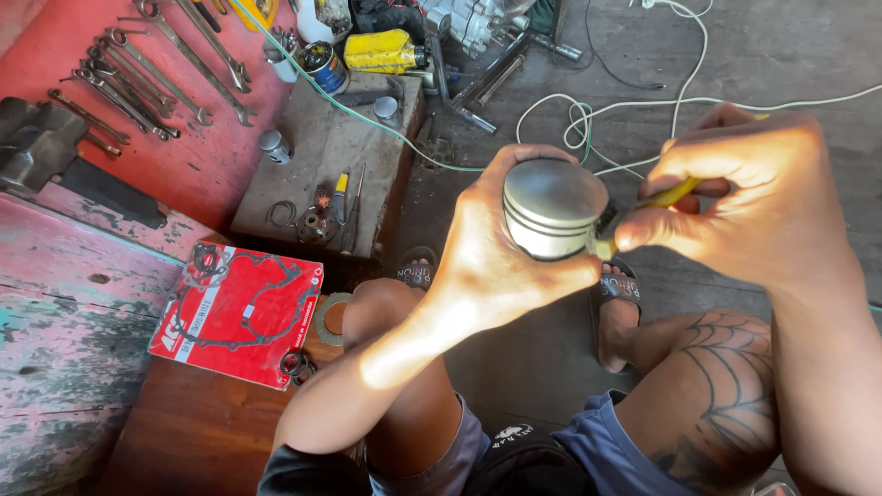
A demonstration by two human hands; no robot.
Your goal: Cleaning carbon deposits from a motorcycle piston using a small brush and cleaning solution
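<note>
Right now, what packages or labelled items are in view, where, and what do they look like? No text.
Gasket pack: flat red square card with grey gasket outlines, on the wooden floor left of the knee.
Yellow bottle: lying on its side at top centre, yellow with a dark end.
Tin can: open, blue-banded, on the grey block's far edge.
No screens or signs.

A round silver metal piston [554, 207] is held upright above the knees, its flat, shiny crown turned toward the camera. Grooves are seen ringing its side. A thin yellow-handled tool [643, 204] is pressed tip-first against the piston's right side, at the grooves.
</note>
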